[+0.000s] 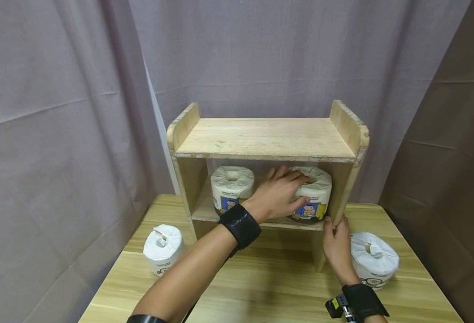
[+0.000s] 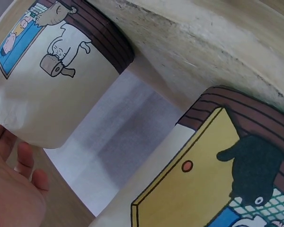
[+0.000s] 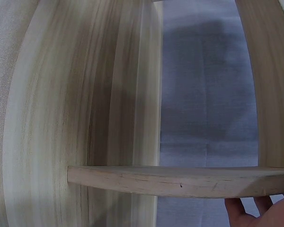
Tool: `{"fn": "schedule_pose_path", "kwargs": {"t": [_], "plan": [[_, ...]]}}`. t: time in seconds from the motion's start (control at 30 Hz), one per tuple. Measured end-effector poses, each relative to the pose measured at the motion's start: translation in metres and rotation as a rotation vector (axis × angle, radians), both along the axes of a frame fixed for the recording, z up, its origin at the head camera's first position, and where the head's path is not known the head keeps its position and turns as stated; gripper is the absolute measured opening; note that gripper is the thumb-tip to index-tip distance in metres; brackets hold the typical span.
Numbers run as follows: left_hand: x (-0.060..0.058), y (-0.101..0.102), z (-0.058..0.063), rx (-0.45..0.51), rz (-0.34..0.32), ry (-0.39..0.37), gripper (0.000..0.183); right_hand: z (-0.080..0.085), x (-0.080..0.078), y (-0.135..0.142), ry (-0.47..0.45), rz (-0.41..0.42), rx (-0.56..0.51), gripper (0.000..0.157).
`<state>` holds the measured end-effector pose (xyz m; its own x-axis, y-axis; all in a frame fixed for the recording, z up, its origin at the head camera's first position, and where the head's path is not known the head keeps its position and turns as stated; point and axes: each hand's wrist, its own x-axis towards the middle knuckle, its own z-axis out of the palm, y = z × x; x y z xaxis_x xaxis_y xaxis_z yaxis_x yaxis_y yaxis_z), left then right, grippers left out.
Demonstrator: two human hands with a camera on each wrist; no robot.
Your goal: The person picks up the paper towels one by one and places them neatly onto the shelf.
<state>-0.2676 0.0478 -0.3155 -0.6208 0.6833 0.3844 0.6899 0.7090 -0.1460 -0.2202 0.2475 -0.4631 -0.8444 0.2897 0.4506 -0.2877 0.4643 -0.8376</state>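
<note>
A small wooden shelf (image 1: pixel 261 139) stands on the table, with two wrapped toilet rolls on its middle board. My left hand (image 1: pixel 279 193) reaches across to the right toilet roll (image 1: pixel 318 190), fingers over its top and thumb against its printed front. In the left wrist view this toilet roll (image 2: pixel 61 94) touches my fingers. The left toilet roll (image 1: pixel 232 184) stands upright behind my forearm, its lower front partly hidden. My right hand (image 1: pixel 338 242) grips the front edge of the shelf's right side panel (image 3: pixel 180 182), with its fingers on the outer side.
Another wrapped toilet roll (image 1: pixel 163 246) stands on the table (image 1: pixel 261 278) left of the shelf. To the right, close by my right wrist, is one more toilet roll (image 1: pixel 374 258). Grey curtains (image 1: pixel 269 54) hang behind and to the left.
</note>
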Motion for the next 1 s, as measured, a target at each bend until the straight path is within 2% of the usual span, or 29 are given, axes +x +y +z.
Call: {"fn": "schedule_pose_path", "kwargs": {"t": [0.5,0.8,1.0], "plan": [[0.0024,0.007,-0.0028,-0.01,0.011,0.01,0.044,-0.0007,-0.0003,0.0004,0.013,-0.006,0.011,0.043],[0.0028,0.0023,-0.0008,0.01,0.005,-0.005,0.042,-0.0004,-0.0008,-0.0018,0.008,-0.018,0.008,0.041],[0.0012,-0.0025,-0.0015,0.015,0.02,-0.015,0.041,-0.0003,0.0002,0.0005,-0.013,-0.008,0.005,0.045]]}}
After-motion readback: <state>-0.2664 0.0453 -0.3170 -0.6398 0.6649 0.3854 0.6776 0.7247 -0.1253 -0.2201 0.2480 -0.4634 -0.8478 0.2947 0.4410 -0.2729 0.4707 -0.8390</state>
